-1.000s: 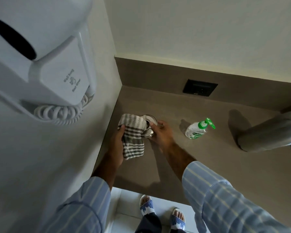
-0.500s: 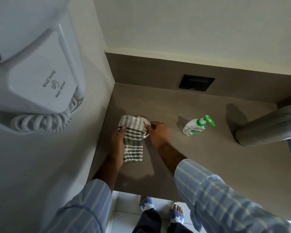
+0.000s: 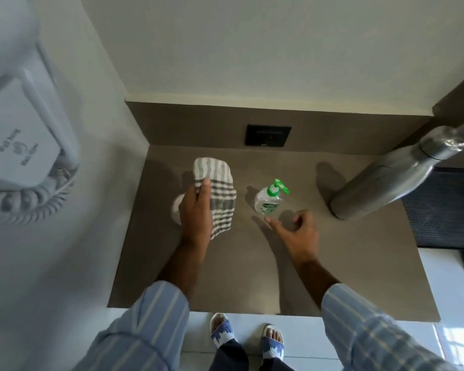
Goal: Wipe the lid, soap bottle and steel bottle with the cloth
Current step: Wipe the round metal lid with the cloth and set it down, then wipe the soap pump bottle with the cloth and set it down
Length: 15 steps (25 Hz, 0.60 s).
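My left hand point(image 3: 196, 212) grips a grey-and-white striped cloth point(image 3: 220, 194) above the brown counter. The steel lid point(image 3: 176, 211) rests on the counter, mostly hidden under that hand, with only its left rim showing. A clear soap bottle point(image 3: 268, 201) with a green pump stands in the middle of the counter. Just below and right of it, my right hand point(image 3: 298, 232) hovers with fingers apart and holds nothing. A tall steel bottle point(image 3: 386, 180) stands at the right.
The counter point(image 3: 252, 277) meets a wall on the left and a backsplash with a black socket plate point(image 3: 268, 135). A white wall hair dryer point(image 3: 24, 145) with a coiled cord hangs at upper left. A dark mat point(image 3: 445, 207) lies right of the steel bottle.
My right hand let go of the lid and moved right toward the soap bottle. The lid now lies on the counter. My left hand still holds the cloth, shifted right.
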Available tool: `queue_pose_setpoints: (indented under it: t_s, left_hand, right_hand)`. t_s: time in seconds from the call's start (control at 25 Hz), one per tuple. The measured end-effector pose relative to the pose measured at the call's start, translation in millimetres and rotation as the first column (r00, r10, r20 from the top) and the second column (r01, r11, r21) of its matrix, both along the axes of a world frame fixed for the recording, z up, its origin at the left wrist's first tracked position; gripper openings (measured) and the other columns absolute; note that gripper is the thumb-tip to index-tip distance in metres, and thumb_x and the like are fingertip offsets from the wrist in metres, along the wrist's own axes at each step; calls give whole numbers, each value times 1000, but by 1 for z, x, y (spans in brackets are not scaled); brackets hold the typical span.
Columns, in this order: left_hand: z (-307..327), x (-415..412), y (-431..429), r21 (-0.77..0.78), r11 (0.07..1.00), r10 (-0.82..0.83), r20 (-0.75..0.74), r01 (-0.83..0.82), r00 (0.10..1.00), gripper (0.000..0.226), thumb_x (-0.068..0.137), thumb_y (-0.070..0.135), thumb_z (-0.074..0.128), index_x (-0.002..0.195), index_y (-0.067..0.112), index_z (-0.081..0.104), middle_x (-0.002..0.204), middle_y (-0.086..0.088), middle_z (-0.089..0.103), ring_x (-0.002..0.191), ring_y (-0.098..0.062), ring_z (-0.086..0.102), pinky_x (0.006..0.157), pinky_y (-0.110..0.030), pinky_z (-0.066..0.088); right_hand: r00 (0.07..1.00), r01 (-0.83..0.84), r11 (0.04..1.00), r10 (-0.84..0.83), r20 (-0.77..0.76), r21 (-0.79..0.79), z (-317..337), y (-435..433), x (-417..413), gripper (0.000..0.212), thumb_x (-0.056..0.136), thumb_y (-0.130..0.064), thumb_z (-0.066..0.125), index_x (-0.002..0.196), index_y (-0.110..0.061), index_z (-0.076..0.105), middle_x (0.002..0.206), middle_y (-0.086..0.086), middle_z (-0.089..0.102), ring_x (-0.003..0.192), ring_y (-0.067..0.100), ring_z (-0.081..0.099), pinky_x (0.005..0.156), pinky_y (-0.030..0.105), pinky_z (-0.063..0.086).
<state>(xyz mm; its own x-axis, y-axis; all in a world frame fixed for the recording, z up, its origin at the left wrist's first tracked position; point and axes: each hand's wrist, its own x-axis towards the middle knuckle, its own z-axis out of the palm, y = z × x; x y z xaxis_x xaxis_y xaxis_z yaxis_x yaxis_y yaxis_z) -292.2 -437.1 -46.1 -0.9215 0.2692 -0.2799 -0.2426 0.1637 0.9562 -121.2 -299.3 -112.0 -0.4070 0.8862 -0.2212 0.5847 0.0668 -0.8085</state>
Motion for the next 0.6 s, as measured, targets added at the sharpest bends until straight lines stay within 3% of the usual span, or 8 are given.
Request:
queue_pose_setpoints:
  t_s: [0.08, 0.16, 0.2, 0.28, 0.4, 0.52, 0.6]
  left_hand:
    - [5, 8, 28, -81, 994, -74, -80, 68, 994, 36, 92, 58, 52, 103, 29, 71, 105, -3, 78, 98, -23, 74, 89, -49, 59]
    - [10, 14, 52, -127, 976, -198, -161, 179, 967, 37, 92, 61, 50, 104, 30, 67, 100, -1, 79, 93, -22, 75, 85, -49, 60]
    - [13, 18, 61, -145, 963, -253, -214, 226, 943, 37, 94, 59, 50, 106, 29, 68, 98, -1, 79, 91, -21, 75, 82, -47, 60]
    - [17, 27, 74, -182, 943, -324, -308, 279, 894, 33, 99, 46, 52, 104, 20, 72, 93, -3, 79, 83, -19, 73, 74, -35, 59]
    - [34, 45, 81, -266, 906, -418, -433, 330, 799, 27, 100, 31, 55, 103, 10, 73, 86, -3, 73, 74, -10, 64, 63, -16, 45]
    - [49, 60, 76, -162, 896, -439, -460, 413, 772, 32, 102, 32, 50, 106, 8, 72, 94, 0, 71, 87, -10, 67, 77, -25, 53]
    - [65, 68, 75, -61, 902, -408, -439, 427, 800, 34, 104, 29, 48, 112, 8, 74, 108, -3, 75, 102, -15, 71, 89, -37, 57]
  right_hand:
    - [996, -73, 997, 74, -45, 32, 8, 21, -3, 64, 60, -43, 98, 108, -25, 59, 98, -10, 58, 85, 9, 55, 76, 26, 49]
    - [967, -247, 968, 249, -51, 43, 12, 36, -19, 92, 63, -36, 99, 141, -16, 54, 125, -3, 59, 111, 13, 58, 94, 26, 48]
    - [944, -328, 944, 329, -25, 42, 15, 41, -27, 94, 67, -35, 97, 146, -15, 52, 131, -1, 60, 118, 14, 58, 96, 23, 45]
    - [905, -425, 904, 424, 34, 46, 19, 47, -40, 75, 77, -31, 91, 143, -15, 58, 129, 3, 68, 118, 19, 63, 84, 10, 38]
    - [904, -420, 901, 425, -37, 105, 24, 49, -44, 61, 82, -23, 87, 137, -10, 62, 122, 11, 74, 108, 20, 67, 70, -2, 36]
    - [909, -400, 913, 407, -91, 86, 45, 47, -38, 59, 82, -16, 86, 135, -7, 65, 121, 11, 74, 106, 12, 64, 75, 4, 41]
    - [920, -369, 929, 369, -136, 23, 61, 46, -31, 50, 80, -15, 87, 127, -6, 70, 120, 11, 75, 110, 19, 69, 86, 21, 53]
